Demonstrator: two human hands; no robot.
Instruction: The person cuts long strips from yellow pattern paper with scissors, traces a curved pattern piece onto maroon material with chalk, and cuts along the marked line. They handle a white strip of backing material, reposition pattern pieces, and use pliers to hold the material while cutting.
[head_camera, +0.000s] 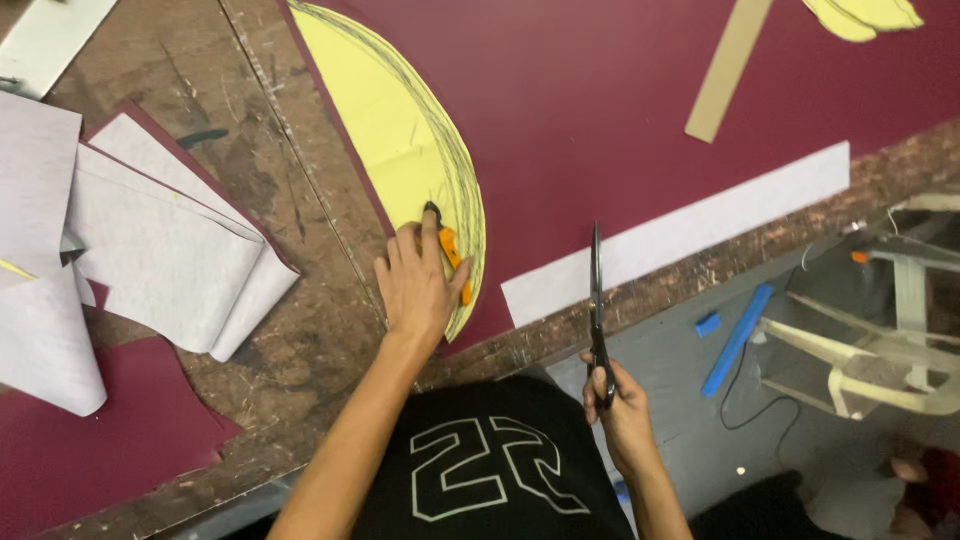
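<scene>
left hand (418, 285) pins yellow pattern (400, 130) on maroon sheet (620, 110) at table (290, 200) edge, fingers closed on an orange marker (450, 250), right hand (622, 400) grips shut scissors (597, 300); keep pattern flat, cut along line.

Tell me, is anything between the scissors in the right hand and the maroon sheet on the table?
Nothing visible. The right hand holds the scissors upright at the table edge, blades over the maroon sheet near the white strip.
</scene>
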